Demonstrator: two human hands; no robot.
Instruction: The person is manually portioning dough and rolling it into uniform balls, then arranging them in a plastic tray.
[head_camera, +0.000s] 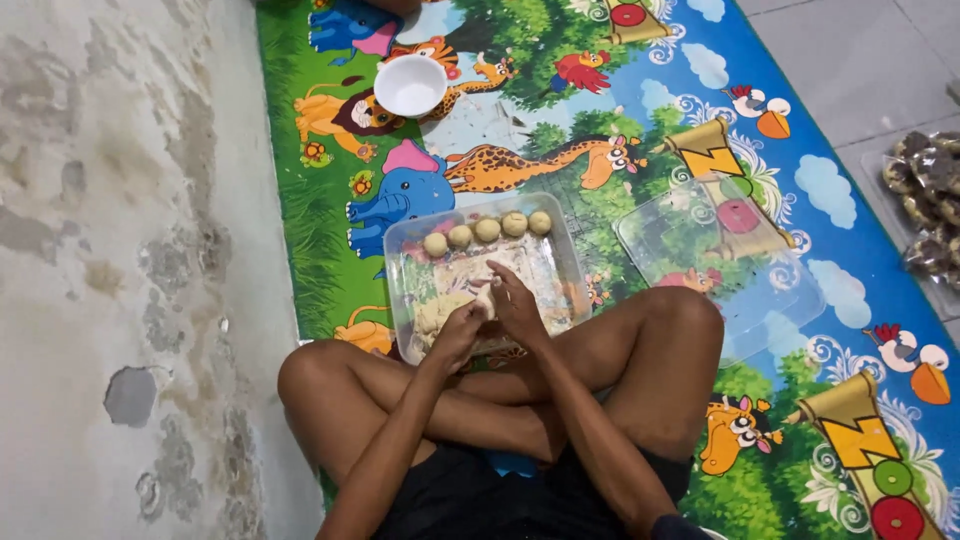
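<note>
On the play mat (560, 130), a white bowl (410, 85) sits near the far edge. The clear tray (400, 290) holds five dough balls (487, 230) along its far wall. Over it, left hand (457, 335) and right hand (517, 305) press together around a dough piece. A clear lid (790, 290) lies to the right.

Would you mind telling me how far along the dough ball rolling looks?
Five dough balls already sit in a row along the far side of the clear tray. The left hand and right hand are pressed together over it. A dough lump remains unshaped.
</note>
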